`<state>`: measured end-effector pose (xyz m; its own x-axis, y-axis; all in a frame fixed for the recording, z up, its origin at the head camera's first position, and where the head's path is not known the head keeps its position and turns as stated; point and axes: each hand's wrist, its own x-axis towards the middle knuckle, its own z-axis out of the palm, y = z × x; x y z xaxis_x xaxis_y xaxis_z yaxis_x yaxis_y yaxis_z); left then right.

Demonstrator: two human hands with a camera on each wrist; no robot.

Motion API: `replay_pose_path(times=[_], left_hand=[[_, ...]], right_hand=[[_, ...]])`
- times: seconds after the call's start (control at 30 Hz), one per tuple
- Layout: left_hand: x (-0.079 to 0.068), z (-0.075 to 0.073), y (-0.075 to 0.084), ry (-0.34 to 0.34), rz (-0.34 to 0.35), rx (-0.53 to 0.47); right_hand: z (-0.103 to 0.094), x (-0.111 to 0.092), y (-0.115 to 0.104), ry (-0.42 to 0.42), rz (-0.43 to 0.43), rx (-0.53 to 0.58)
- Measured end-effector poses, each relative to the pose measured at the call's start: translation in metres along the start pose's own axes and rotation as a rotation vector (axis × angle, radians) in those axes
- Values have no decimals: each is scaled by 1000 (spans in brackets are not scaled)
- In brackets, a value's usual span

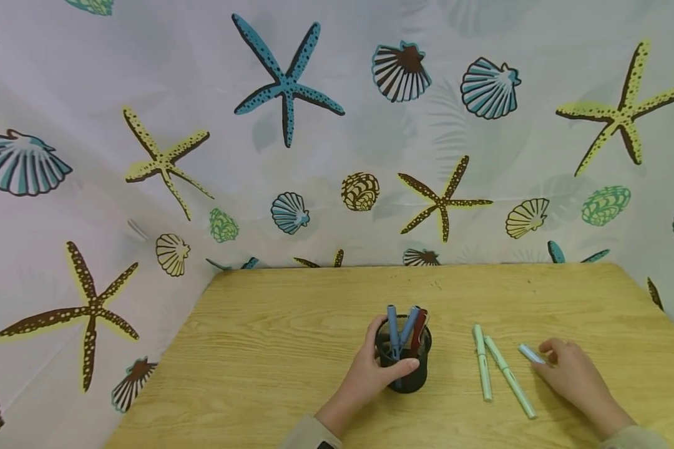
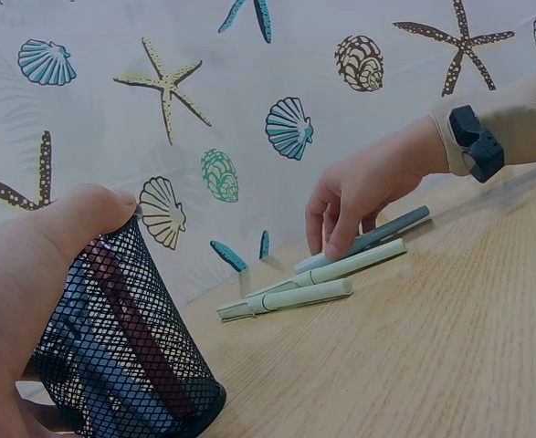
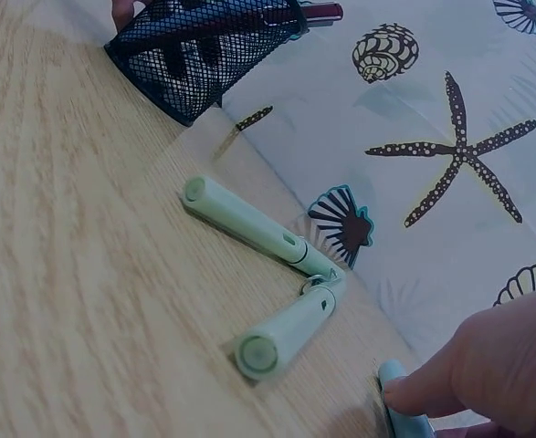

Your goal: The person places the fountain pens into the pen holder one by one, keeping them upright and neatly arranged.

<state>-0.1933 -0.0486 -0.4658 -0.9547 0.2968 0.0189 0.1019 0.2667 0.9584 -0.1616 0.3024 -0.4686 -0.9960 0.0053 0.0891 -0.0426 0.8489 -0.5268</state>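
Hung at twelve o'clock in the head view, and round toward nine and three: one pale cloth (image 1: 326, 37), printed with starfish and shells. Spread beneath, toward six: one wood-grained table (image 1: 269, 349). Entering from the near edge: two pale sleeves (image 1: 309, 433), at six and four o'clock. Curved round one mesh cup (image 1: 418, 377) from its nine o'clock side, thumb across the near face: one left hand (image 1: 377, 368). Bent to a pinch, thumb and fingertips gripping one light blue pen (image 1: 530, 353): one right hand (image 1: 570, 371), between three and four o'clock from the cup, well apart from it. Strapped at the right wrist: one black device (image 2: 476, 144). Grouped in the cup: two darker blue pens (image 1: 393, 324), tops above the rim, tipped near twelve and toward one, beside something red (image 1: 419, 330), count unclear. Laid on the table between cup and right hand: two green pens (image 1: 510, 377), far ends close together, near ends splayed toward six and five. Pointed to ten o'clock from the right hand: the light blue pen's free end; whether lifted, impossible to tell.
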Motion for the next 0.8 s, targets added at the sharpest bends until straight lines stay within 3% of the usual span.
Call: replay_pose_path(times=[0.8], left_hand=[[-1, 1, 1, 16, -16, 6]], right_hand=[[6, 3, -2, -9, -27, -30]])
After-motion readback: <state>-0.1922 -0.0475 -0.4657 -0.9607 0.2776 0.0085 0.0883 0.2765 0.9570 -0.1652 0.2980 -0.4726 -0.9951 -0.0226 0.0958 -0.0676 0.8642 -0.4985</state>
